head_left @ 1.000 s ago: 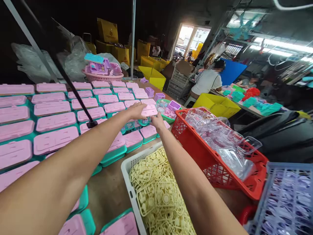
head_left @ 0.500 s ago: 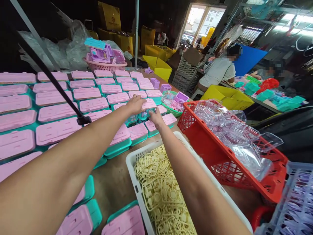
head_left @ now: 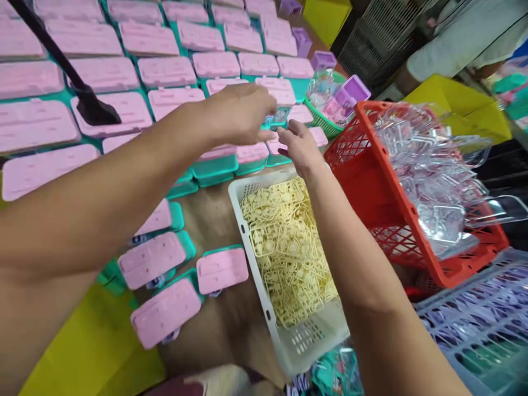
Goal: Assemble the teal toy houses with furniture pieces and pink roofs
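My left hand point(head_left: 243, 113) hovers over the front right of the rows of teal boxes with pink lids, its fingers and thumb apart and nothing between them. Close by on its right, my right hand point(head_left: 301, 146) is open too, its fingers spread above the lower pink-lidded boxes. Just behind both hands sits a pink-lidded box point(head_left: 277, 91) with a printed teal front, raised on the stack. Below them stands a white basket point(head_left: 256, 275) of cream plastic part frames point(head_left: 284, 242), partly covered by my right forearm.
A red crate point(head_left: 363, 192) of clear plastic covers stands to the right, beside a green basket point(head_left: 324, 121) with purple and clear pieces. Several loose pink-lidded boxes point(head_left: 165, 313) lie at front left. A black arm point(head_left: 97, 110) crosses the upper left. Someone in white sits at upper right.
My hands have come off the pink-lidded box they were holding and now stand apart from it, open. The view has tipped downward, showing more of the near table.
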The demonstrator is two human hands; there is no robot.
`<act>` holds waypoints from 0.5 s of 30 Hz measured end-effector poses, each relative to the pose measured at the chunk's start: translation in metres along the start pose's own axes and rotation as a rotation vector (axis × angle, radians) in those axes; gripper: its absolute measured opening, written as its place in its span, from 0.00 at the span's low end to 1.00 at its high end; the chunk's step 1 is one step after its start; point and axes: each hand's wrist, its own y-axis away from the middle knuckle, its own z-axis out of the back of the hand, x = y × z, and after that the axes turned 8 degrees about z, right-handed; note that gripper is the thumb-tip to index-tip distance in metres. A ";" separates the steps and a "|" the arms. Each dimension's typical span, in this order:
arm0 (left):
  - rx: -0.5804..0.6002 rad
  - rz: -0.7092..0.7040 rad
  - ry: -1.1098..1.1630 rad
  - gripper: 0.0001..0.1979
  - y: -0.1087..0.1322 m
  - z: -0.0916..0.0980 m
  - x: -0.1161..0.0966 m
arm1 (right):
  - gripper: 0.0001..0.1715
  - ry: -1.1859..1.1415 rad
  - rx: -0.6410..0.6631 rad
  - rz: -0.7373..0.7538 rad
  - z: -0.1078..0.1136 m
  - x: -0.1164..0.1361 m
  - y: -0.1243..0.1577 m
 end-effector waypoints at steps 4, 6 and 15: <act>0.317 -0.163 0.216 0.23 0.149 -0.035 -0.026 | 0.20 -0.188 0.390 0.024 0.017 0.096 0.082; 0.386 -0.082 0.159 0.31 0.202 -0.074 -0.041 | 0.18 -0.160 0.629 0.095 0.013 0.133 0.124; 0.331 0.132 0.338 0.41 0.239 -0.109 -0.041 | 0.50 0.190 0.793 0.191 -0.006 0.155 0.194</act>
